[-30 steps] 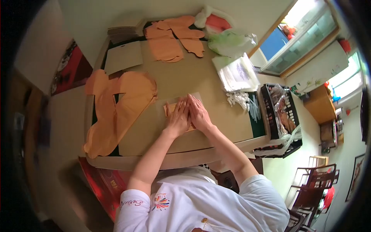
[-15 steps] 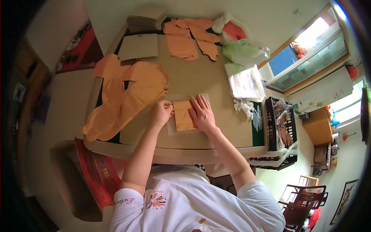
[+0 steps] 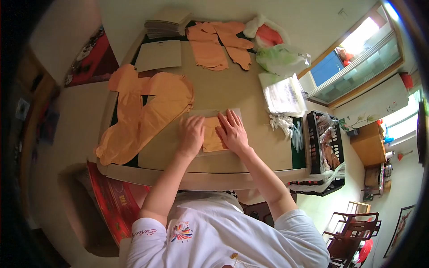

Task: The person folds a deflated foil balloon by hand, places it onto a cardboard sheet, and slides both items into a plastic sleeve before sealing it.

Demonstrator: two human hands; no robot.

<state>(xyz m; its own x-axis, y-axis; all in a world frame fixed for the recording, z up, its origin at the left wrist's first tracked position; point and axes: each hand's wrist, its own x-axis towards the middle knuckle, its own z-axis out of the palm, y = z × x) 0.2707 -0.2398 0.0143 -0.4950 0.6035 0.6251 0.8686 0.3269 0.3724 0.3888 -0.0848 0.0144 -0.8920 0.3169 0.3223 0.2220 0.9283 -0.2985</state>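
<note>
A folded square of shiny orange sheet (image 3: 213,139), like a flat foil balloon, lies on a pale card (image 3: 206,112) near the table's front edge. My right hand (image 3: 234,133) rests palm down on its right part, fingers spread. Over its left edge is my left hand (image 3: 193,135), back up, its fingers laid down and slightly blurred by motion. Left of my hands, a larger unfolded orange foil balloon (image 3: 154,111) lies flat. More flat orange foil pieces (image 3: 208,49) lie at the back of the table.
At the back left stand a card stack (image 3: 165,24) and a single card (image 3: 159,54). On the right are clear plastic sleeves (image 3: 283,94), a green-white plastic bag (image 3: 283,60), white ribbon (image 3: 281,123) and thin straws (image 3: 297,136). A black crate (image 3: 316,143) adjoins the table's right edge.
My left hand has gone from pinching the left edge of the folded orange piece to lying over it, slightly further right. My right hand has stayed in place.
</note>
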